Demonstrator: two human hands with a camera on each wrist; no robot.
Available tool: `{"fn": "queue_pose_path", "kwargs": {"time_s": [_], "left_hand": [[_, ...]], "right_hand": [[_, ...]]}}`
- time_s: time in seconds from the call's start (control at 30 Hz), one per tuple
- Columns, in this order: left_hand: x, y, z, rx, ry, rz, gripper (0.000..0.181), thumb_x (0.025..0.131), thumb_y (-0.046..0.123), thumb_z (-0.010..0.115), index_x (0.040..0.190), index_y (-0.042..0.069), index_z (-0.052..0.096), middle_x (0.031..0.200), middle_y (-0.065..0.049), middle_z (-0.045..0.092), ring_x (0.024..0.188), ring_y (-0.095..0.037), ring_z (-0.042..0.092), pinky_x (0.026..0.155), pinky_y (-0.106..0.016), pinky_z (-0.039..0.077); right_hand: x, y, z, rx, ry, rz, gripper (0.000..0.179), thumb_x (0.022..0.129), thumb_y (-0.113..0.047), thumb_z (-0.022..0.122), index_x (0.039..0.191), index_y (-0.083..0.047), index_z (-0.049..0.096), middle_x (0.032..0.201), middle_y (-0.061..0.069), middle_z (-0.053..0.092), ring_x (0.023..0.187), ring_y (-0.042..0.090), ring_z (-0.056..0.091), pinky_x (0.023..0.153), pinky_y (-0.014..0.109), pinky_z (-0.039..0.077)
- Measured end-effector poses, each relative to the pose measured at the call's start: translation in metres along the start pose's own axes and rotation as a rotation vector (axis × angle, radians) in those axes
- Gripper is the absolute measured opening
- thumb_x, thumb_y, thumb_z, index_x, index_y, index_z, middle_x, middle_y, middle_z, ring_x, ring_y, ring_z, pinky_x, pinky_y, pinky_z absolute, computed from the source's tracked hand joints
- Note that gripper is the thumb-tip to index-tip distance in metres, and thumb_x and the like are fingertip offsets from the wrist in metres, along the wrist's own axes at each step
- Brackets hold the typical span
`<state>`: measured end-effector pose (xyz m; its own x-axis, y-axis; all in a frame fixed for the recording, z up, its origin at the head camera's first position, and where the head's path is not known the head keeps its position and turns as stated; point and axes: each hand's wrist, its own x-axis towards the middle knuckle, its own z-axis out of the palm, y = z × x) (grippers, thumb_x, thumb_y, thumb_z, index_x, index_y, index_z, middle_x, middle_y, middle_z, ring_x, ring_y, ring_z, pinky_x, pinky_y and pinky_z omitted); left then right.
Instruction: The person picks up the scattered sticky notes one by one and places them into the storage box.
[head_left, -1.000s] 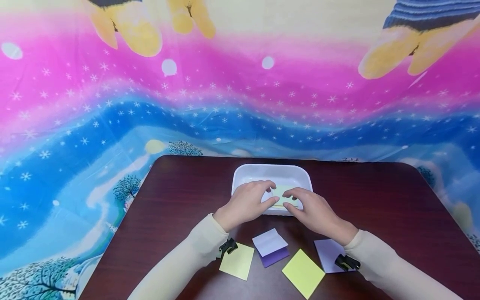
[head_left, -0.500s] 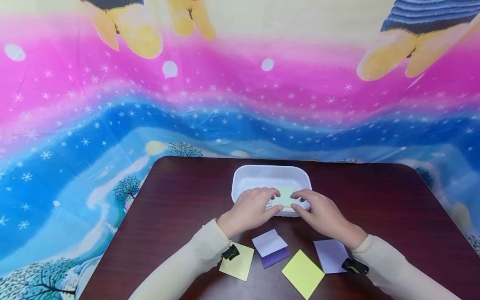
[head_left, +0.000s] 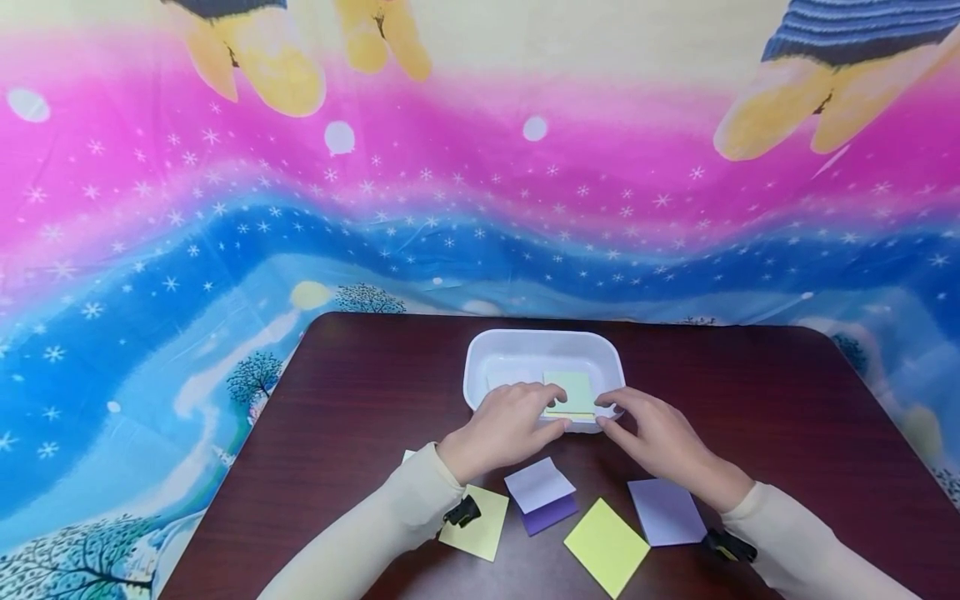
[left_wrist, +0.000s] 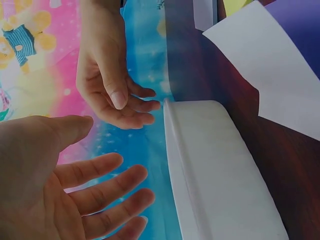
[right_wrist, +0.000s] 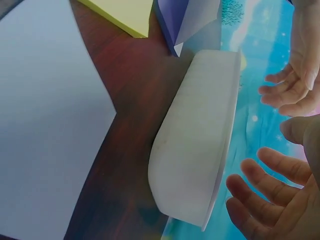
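Note:
A white plastic tray stands at the far middle of the table. Lying in it is a pale green sticky note pad with a yellow edge below. My left hand hovers over the tray's front left rim, fingers relaxed, holding nothing. Over the front right corner is my right hand, its fingers loosely bent and apart from the pad. In the left wrist view, the left palm faces the right hand above the tray wall. Both hands also appear empty in the right wrist view.
Nearer on the dark table lie a pale yellow pad, a purple pad with its pale top sheet folded up, a bright yellow pad and a lilac pad. A patterned cloth hangs behind the table.
My hands have drawn back toward the tray's front and spread apart, the right one moving to the right. More of the green pad and of the lilac pad shows now.

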<state>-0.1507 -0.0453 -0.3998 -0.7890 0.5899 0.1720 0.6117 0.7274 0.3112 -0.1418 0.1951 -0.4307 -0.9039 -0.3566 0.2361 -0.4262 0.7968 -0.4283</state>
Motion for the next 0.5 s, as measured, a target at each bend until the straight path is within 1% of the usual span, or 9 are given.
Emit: {"fn": "queue_pose_path", "kwargs": {"time_s": [0.2, 0.37, 0.5], "left_hand": [[-0.003, 0.003, 0.004, 0.004, -0.015, 0.015, 0.033, 0.099, 0.039, 0.062, 0.124, 0.017, 0.067, 0.109, 0.001, 0.076, 0.091, -0.010, 0.070, 0.075, -0.028, 0.055], [-0.004, 0.005, 0.006, 0.012, -0.017, 0.026, 0.032, 0.099, 0.039, 0.062, 0.123, 0.018, 0.068, 0.108, 0.002, 0.076, 0.091, -0.009, 0.070, 0.075, -0.028, 0.055], [-0.005, 0.007, 0.007, 0.020, -0.032, 0.033, 0.034, 0.100, 0.041, 0.061, 0.125, 0.018, 0.067, 0.110, 0.002, 0.076, 0.096, -0.009, 0.070, 0.079, -0.028, 0.056]], "right_hand": [[-0.005, 0.002, -0.001, -0.010, 0.005, -0.010, 0.025, 0.091, -0.020, 0.075, 0.113, -0.011, 0.073, 0.109, 0.004, 0.074, 0.088, 0.018, 0.068, 0.071, 0.035, 0.054], [-0.010, 0.003, -0.001, -0.022, -0.003, 0.005, 0.025, 0.091, -0.022, 0.076, 0.113, -0.012, 0.073, 0.106, 0.002, 0.073, 0.090, 0.016, 0.068, 0.075, 0.038, 0.056], [-0.015, 0.007, -0.002, -0.020, -0.013, 0.007, 0.026, 0.092, -0.021, 0.074, 0.115, -0.011, 0.073, 0.109, 0.002, 0.073, 0.098, 0.020, 0.070, 0.083, 0.045, 0.057]]}}
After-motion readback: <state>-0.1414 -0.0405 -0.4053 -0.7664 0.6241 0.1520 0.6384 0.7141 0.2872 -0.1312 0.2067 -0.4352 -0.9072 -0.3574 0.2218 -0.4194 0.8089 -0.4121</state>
